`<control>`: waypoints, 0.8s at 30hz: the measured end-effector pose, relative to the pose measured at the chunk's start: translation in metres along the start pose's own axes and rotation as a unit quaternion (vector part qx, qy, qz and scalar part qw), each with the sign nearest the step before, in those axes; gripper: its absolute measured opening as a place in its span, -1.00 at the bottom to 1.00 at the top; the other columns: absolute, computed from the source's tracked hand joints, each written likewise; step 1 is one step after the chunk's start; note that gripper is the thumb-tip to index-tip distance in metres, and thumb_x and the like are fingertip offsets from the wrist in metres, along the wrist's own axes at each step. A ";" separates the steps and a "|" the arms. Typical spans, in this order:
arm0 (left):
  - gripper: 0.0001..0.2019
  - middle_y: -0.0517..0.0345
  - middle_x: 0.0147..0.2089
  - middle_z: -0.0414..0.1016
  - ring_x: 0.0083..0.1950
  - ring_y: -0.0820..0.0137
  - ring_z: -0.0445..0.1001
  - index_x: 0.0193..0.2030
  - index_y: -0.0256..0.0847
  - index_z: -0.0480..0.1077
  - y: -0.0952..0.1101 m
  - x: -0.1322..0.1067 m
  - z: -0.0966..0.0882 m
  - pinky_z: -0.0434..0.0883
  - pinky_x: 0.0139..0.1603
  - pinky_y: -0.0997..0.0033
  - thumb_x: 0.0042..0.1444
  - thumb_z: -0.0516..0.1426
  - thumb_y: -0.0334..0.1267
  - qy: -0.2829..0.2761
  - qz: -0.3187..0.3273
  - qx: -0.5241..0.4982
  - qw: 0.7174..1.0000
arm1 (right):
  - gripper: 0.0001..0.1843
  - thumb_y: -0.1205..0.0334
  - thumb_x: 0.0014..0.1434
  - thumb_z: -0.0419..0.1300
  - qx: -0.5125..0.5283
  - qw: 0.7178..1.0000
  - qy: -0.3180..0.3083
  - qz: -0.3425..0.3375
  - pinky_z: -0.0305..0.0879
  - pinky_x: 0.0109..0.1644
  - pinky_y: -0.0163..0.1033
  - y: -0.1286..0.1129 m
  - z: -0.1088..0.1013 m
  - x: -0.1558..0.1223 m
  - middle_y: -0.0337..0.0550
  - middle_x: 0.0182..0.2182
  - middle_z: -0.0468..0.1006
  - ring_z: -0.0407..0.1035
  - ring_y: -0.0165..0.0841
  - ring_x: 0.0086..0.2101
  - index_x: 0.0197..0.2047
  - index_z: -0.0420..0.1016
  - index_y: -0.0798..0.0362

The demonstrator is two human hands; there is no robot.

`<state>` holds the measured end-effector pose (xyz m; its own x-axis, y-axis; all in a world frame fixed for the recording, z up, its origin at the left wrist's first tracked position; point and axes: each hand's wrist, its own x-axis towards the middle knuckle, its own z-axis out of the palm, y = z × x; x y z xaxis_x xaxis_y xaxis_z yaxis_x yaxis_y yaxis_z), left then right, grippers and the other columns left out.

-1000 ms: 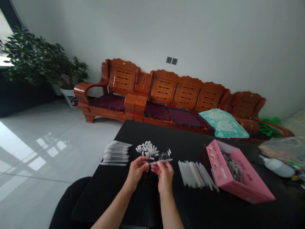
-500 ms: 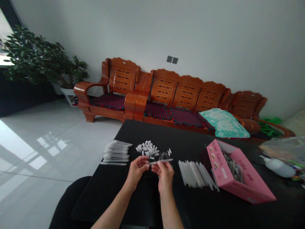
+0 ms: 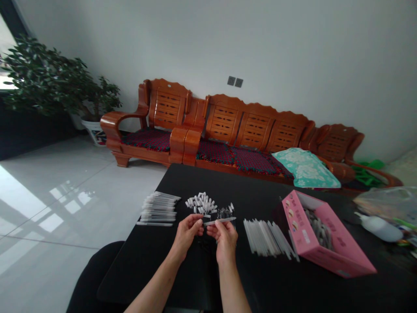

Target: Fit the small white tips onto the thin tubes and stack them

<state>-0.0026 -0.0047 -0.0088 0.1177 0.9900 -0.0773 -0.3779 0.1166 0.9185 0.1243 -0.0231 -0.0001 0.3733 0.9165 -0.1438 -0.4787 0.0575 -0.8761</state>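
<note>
A thin white tube (image 3: 221,221) is held level above the black table (image 3: 260,287), well to the left of the pink box (image 3: 329,256); the left hand (image 3: 187,232) is pinched shut on its left end, and the right hand (image 3: 226,239) is curled closed around its middle; a row of clear tubes (image 3: 267,241) is laid just left of the box; farther left of the box, a heap of white caps (image 3: 201,203) and a row of capped pens (image 3: 158,208) are seen.
</note>
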 end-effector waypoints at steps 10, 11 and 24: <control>-0.60 0.18 -0.46 0.47 -0.47 0.47 0.42 -0.16 -0.31 0.47 0.001 0.000 0.000 0.36 -0.43 0.49 -0.18 0.33 -0.22 0.001 0.016 -0.011 1.000 | -0.62 0.08 -0.09 0.40 -0.012 1.000 0.002 -0.003 0.49 -0.50 -0.27 0.002 -0.001 0.000 -0.15 -0.54 0.60 0.54 -0.25 -0.53 -0.32 0.39 0.14; -0.60 0.17 -0.46 0.47 -0.47 0.46 0.42 -0.16 -0.32 0.46 0.001 0.000 -0.001 0.37 -0.43 0.48 -0.15 0.32 -0.19 0.005 0.007 -0.011 1.000 | -0.62 0.08 -0.09 0.40 -0.014 1.000 0.004 -0.002 0.48 -0.50 -0.27 0.002 -0.001 0.000 -0.15 -0.55 0.60 0.54 -0.25 -0.53 -0.32 0.39 0.14; -0.68 0.22 -0.52 0.44 -0.54 0.49 0.38 -0.19 -0.32 0.46 -0.001 0.000 -0.002 0.34 -0.51 0.51 -0.13 0.30 -0.26 -0.009 0.032 0.017 0.999 | -0.63 0.11 -0.09 0.40 -0.012 1.000 0.000 0.010 0.46 -0.51 -0.31 0.004 -0.001 0.000 -0.14 -0.55 0.60 0.52 -0.30 -0.56 -0.31 0.40 0.15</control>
<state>-0.0042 -0.0043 -0.0110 0.1105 0.9938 -0.0112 -0.3540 0.0499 0.9339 0.1237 -0.0232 -0.0044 0.3637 0.9174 -0.1617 -0.4675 0.0296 -0.8835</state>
